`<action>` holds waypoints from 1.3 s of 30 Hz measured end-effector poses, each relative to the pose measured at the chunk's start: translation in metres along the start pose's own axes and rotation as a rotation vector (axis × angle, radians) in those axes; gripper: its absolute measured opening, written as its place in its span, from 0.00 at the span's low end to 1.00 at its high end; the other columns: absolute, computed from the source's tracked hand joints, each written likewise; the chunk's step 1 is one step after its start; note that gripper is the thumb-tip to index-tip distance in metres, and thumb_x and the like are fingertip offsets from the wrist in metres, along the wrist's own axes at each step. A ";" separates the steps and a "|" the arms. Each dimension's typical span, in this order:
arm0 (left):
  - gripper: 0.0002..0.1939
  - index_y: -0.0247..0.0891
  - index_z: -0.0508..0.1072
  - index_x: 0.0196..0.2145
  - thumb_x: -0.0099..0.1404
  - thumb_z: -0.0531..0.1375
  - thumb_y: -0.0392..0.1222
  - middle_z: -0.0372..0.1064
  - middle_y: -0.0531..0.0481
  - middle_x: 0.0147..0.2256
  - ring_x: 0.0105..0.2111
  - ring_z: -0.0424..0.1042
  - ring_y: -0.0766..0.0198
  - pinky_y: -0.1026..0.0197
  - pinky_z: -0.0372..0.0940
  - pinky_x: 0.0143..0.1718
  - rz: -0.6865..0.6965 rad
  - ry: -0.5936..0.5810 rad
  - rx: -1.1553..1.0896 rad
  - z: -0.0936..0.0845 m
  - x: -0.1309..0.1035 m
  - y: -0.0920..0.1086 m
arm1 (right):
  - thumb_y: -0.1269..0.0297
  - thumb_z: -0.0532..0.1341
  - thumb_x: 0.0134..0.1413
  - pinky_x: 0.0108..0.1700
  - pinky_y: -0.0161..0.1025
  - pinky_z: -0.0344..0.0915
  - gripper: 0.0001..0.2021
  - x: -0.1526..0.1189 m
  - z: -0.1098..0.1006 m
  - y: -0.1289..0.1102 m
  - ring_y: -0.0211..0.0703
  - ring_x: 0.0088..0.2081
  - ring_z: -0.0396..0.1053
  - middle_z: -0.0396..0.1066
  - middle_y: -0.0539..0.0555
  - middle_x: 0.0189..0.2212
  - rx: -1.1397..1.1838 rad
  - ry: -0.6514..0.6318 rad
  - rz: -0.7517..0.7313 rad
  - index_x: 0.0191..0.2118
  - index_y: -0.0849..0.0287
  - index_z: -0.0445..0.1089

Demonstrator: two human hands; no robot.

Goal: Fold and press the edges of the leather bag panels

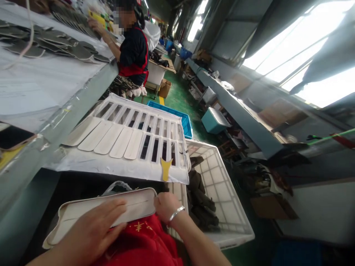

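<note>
A long off-white insole [137, 202] with a rounded end and a raised rim lies across my lap. My left hand [93, 229] rests flat on its top face, fingers stretched out. At its right end, my right hand [168, 207] is closed with the fingertips on the rim; the hand hides exactly what is pinched. Just beyond is a white slotted rack [111, 164], where several similar pale pieces [104, 138] lie side by side over the left slots. A yellow Y-shaped piece [165, 169] sits on the rack's near edge.
A white crate [222, 192] holding dark pieces stands to the right, a blue crate [188, 127] behind the rack. On the left is a worktable [72, 107] with grey sole-shaped pieces [80, 51]. A co-worker [133, 51] handles pieces at its far end. A shelf [249, 118] runs along the right.
</note>
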State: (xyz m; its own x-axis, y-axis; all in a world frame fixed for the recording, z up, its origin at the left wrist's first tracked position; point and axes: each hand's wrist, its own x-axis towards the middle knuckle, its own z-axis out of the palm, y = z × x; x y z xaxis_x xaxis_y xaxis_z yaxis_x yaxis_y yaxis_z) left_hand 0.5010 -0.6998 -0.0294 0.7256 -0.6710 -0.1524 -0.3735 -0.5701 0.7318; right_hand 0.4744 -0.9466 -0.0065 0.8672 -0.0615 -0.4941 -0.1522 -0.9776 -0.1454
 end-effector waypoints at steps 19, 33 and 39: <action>0.25 0.38 0.65 0.53 0.58 0.58 0.42 0.63 0.45 0.54 0.45 0.67 0.52 0.54 0.63 0.46 0.342 -0.184 0.381 0.022 0.042 0.034 | 0.45 0.56 0.50 0.22 0.33 0.65 0.21 0.020 0.010 0.033 0.39 0.18 0.69 0.69 0.52 0.19 1.224 -0.541 0.029 0.27 0.63 0.60; 0.23 0.38 0.66 0.51 0.58 0.57 0.47 0.65 0.42 0.50 0.46 0.66 0.54 0.55 0.61 0.48 0.334 -0.168 0.259 0.032 0.048 0.028 | 0.66 0.56 0.54 0.15 0.27 0.62 0.13 0.030 0.004 0.020 0.34 0.13 0.65 0.67 0.48 0.13 1.041 -0.484 0.146 0.20 0.62 0.59; 0.31 0.44 0.58 0.57 0.57 0.58 0.51 0.59 0.44 0.55 0.49 0.64 0.54 0.54 0.60 0.50 0.278 -0.177 -0.047 -0.003 0.030 0.031 | 0.71 0.52 0.56 0.14 0.27 0.63 0.15 0.031 -0.004 0.007 0.34 0.12 0.64 0.65 0.48 0.11 0.832 -0.516 0.140 0.18 0.62 0.59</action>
State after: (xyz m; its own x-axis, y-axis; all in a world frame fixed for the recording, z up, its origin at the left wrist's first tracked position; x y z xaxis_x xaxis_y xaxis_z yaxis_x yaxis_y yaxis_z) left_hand 0.5133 -0.7366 -0.0088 0.4868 -0.8719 -0.0528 -0.5125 -0.3341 0.7910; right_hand 0.5025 -0.9561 -0.0195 0.5334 0.1226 -0.8369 -0.6936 -0.5030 -0.5157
